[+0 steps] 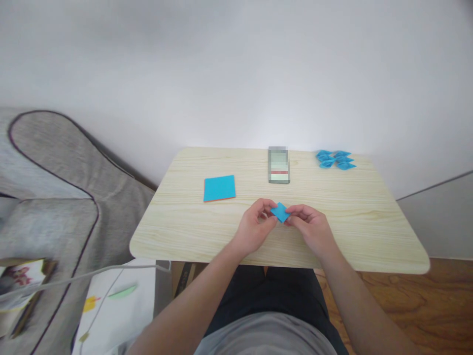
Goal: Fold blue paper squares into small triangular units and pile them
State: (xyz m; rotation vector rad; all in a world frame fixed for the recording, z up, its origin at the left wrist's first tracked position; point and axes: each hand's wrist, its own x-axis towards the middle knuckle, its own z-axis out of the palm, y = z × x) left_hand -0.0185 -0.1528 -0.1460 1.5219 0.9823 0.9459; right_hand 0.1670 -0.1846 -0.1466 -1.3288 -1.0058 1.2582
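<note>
A small folded piece of blue paper [281,212], roughly diamond-shaped, is held up between my two hands just over the table. My left hand [257,224] pinches its left corner between thumb and fingers. On the opposite side, my right hand [309,225] grips the right corner the same way. The fingertips partly cover the paper's edges, and its underside is hidden. To the left lies a stack of blue paper sheets [219,188], with an orange-red edge showing beneath. Several folded blue paper pieces [335,159] sit grouped at the table's back right.
The light wood table [177,222] stands against a white wall [236,74]. A phone [279,165] with a blurred screen lies beyond my hands. Left of the table are a grey sofa [114,197], a white box-like surface [121,315] and a pale cable [111,267].
</note>
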